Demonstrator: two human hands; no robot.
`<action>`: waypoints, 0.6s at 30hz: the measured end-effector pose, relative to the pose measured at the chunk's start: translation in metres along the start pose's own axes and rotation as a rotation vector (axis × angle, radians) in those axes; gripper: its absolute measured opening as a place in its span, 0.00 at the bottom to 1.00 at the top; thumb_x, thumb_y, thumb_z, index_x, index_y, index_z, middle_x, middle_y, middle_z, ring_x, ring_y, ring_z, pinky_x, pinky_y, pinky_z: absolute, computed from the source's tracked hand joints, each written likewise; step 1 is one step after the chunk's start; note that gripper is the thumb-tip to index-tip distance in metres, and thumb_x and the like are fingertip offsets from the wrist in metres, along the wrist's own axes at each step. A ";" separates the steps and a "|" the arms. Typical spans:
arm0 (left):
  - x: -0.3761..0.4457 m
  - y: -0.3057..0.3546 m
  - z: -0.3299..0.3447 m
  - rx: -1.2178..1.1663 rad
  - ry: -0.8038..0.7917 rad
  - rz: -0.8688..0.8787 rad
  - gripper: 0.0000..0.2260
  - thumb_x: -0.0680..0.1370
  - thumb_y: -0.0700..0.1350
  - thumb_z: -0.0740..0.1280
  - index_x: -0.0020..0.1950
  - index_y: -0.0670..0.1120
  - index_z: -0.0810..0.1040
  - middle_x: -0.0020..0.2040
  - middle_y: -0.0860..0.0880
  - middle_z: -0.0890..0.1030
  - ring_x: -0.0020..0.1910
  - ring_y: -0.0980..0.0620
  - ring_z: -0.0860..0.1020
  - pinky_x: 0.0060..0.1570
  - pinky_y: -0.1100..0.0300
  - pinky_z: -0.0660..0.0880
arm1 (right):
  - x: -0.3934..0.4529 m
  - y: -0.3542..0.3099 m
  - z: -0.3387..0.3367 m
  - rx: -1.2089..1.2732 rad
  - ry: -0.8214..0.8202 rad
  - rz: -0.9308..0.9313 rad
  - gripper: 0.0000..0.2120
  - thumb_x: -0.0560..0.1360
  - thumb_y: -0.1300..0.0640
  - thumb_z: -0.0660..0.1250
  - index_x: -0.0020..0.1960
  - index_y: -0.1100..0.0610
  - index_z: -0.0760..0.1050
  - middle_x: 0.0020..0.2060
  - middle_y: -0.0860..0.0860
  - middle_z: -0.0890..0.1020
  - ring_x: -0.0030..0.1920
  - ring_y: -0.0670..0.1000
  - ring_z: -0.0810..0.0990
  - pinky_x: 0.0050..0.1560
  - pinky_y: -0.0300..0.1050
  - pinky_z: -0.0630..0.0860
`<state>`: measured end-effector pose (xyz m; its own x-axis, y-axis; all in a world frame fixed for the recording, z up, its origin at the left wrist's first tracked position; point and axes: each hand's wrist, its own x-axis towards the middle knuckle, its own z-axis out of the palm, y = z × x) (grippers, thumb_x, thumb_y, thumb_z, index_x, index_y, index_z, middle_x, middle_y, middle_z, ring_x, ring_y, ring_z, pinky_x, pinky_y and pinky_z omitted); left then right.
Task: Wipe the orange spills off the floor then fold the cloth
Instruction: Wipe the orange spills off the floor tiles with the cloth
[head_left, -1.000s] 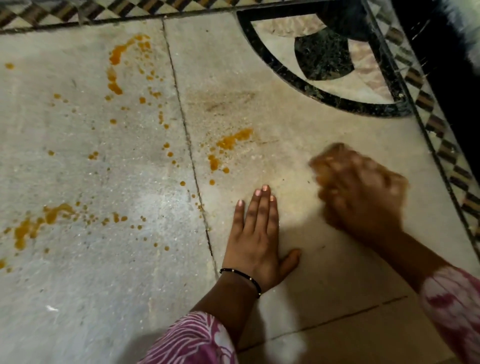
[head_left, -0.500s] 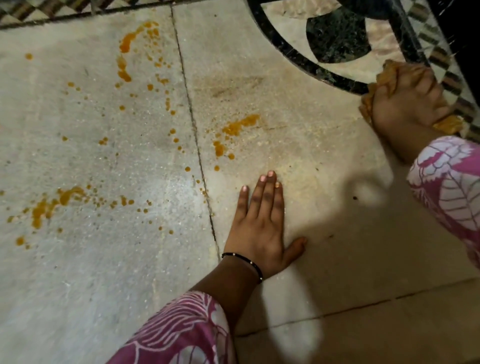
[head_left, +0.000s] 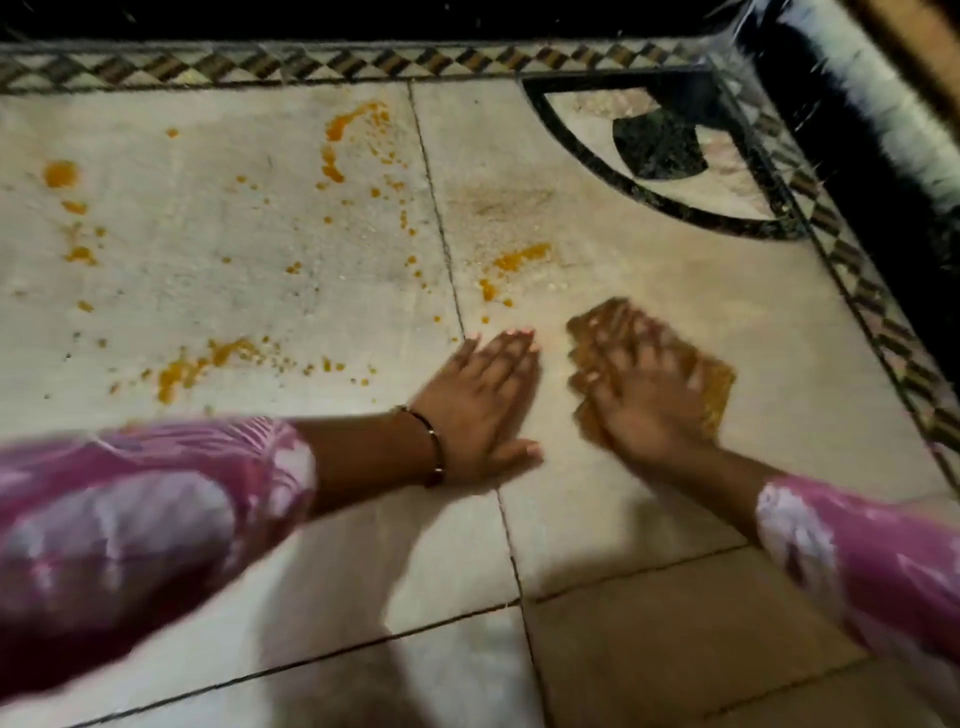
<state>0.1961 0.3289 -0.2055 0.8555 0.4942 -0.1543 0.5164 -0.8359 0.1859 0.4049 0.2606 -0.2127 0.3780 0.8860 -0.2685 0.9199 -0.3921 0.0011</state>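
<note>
My right hand (head_left: 639, 384) presses an orange-brown cloth (head_left: 719, 382) flat on the pale stone floor, fingers spread over it and blurred by motion. My left hand (head_left: 483, 400) lies flat and open on the floor just left of it, palm down, with a thin bangle at the wrist. Orange spills dot the floor: a streak (head_left: 519, 257) just beyond my hands, a long smear (head_left: 208, 361) at the left, a curved trail (head_left: 343, 135) farther back, and a round blob (head_left: 61, 174) at the far left.
A dark inlaid quarter-circle pattern (head_left: 660, 145) fills the floor's far right corner. A chequered border strip (head_left: 322, 65) runs along the back and down the right side, with a black raised edge beyond it. Tile joints cross the floor near my arms.
My right hand has swept the cloth back from the inlaid corner at the far right to a spot beside my left hand. The camera has shifted, showing more floor at the left.
</note>
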 end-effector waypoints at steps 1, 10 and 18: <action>-0.017 -0.022 -0.008 0.053 -0.009 0.086 0.46 0.70 0.70 0.40 0.77 0.39 0.48 0.77 0.38 0.51 0.76 0.42 0.51 0.73 0.47 0.45 | -0.019 -0.024 0.006 0.014 -0.057 -0.007 0.30 0.76 0.37 0.42 0.77 0.41 0.44 0.78 0.51 0.43 0.76 0.57 0.42 0.70 0.65 0.39; -0.190 -0.117 0.016 0.096 0.027 0.280 0.36 0.78 0.65 0.54 0.74 0.38 0.61 0.75 0.41 0.61 0.73 0.44 0.63 0.68 0.48 0.58 | -0.049 -0.053 0.020 -0.040 0.081 0.125 0.35 0.69 0.33 0.45 0.75 0.39 0.54 0.75 0.52 0.58 0.73 0.55 0.56 0.66 0.63 0.57; -0.215 -0.113 0.033 -0.129 0.099 -0.211 0.39 0.77 0.68 0.47 0.76 0.39 0.56 0.77 0.41 0.55 0.76 0.44 0.55 0.72 0.44 0.51 | -0.146 -0.214 0.051 -0.056 0.024 0.038 0.32 0.69 0.40 0.54 0.72 0.47 0.64 0.72 0.58 0.66 0.69 0.62 0.65 0.60 0.72 0.61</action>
<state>-0.0473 0.3095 -0.2259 0.7245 0.6807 -0.1085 0.6789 -0.6776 0.2827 0.1473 0.2021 -0.2229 0.4146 0.8768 -0.2437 0.9090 -0.4117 0.0652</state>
